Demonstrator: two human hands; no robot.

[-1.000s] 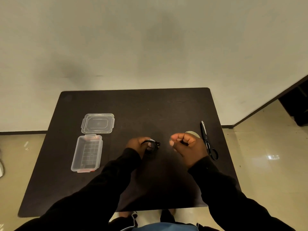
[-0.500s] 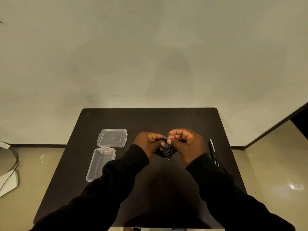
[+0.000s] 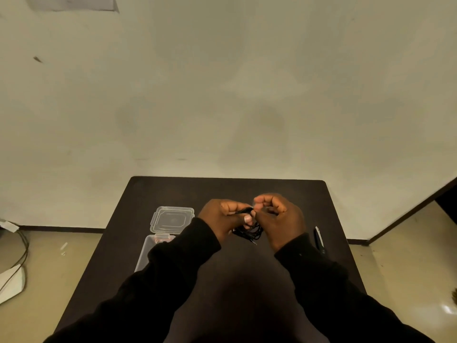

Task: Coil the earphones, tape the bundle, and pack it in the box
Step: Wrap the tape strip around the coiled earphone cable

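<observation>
- While both hands meet above the middle of the dark bench [image 3: 173,191], the left hand [image 3: 220,219] has its grip closed around the black earphones [image 3: 249,232], whose loops hang between the two hands.
- The right hand [image 3: 279,219] has its fingers curled in, pinching the cord at the top of the bundle.
- The clear box [image 3: 148,253] lies open on the left, its lid [image 3: 172,219] just beyond it.
- Scissors [image 3: 319,240] lie to the right.
</observation>
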